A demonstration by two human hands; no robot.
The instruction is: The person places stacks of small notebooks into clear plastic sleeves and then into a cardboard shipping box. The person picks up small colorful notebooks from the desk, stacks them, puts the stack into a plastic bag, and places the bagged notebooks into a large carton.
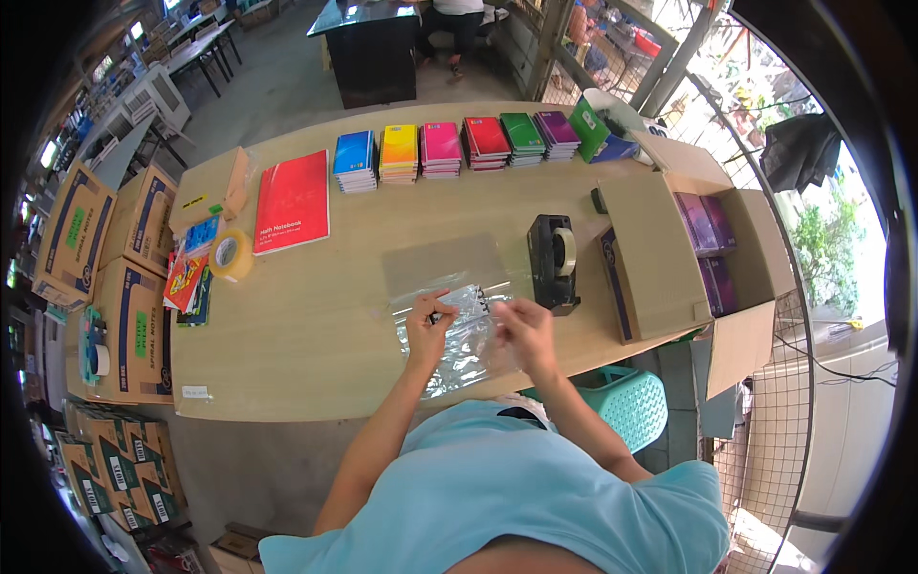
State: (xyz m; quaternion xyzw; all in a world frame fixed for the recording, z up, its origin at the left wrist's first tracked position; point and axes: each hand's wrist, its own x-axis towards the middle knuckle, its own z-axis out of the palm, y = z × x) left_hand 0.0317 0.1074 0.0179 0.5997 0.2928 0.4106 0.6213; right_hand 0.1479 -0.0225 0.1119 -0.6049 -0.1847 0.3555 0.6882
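In front of me on the table lies crinkled clear plastic (pixel 442 376), with a flat see-through sheet (pixel 443 260) just beyond it. A small white piece with black loops along its edge (pixel 471 300) shows between my hands, resembling a spiral-bound pad. My left hand (pixel 427 330) is closed over the plastic beside it, fingers pinched around a small dark thing too hidden to name. My right hand (pixel 525 335), slightly blurred, has its fingers curled together at the plastic's right side; what they pinch is hard to see. A black tape dispenser (pixel 548 268) stands right of my hands.
Stacks of small notebooks, among them a blue one (pixel 355 155), line the far edge. A red notebook (pixel 295 201), yellowish tape roll (pixel 230 254) and cartons (pixel 134 330) are left. An open carton (pixel 655 251) holds purple packs right; below it is a teal stool (pixel 639 409).
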